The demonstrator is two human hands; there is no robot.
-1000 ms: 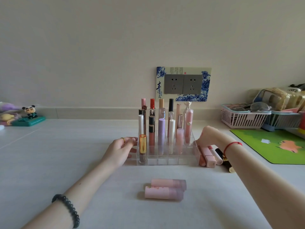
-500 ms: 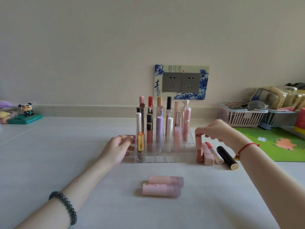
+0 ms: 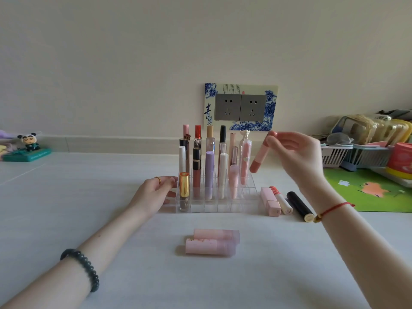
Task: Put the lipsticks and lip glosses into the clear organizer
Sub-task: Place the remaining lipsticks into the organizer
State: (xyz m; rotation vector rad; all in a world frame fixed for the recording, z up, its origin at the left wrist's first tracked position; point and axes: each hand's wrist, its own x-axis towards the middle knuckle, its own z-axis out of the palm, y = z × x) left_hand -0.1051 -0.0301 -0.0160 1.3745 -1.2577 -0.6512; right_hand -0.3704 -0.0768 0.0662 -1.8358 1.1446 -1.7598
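A clear organizer [image 3: 225, 207] stands mid-table with several upright lipsticks and glosses in its cells. My right hand [image 3: 296, 152] pinches the top of a pink lip gloss [image 3: 259, 156], which hangs tilted in the air above the organizer's right side. My left hand [image 3: 156, 192] rests against the organizer's left wall, fingers curved along it. Right of the organizer lie a square pink lipstick [image 3: 269, 201], a white tube with a red-striped cap [image 3: 281, 200] and a black tube [image 3: 299, 206]. Two pink tubes [image 3: 213, 241] lie side by side in front.
A green mat [image 3: 374, 190] lies at the right, with white baskets [image 3: 347, 156] of items and a red tin [image 3: 400, 160] behind it. A panda figure [image 3: 30, 142] stands at the far left. A wall socket plate [image 3: 240, 107] is behind the organizer.
My right hand picked the pink lip gloss up from the pile right of the organizer and lifted it into the air. My left hand stayed at the organizer.
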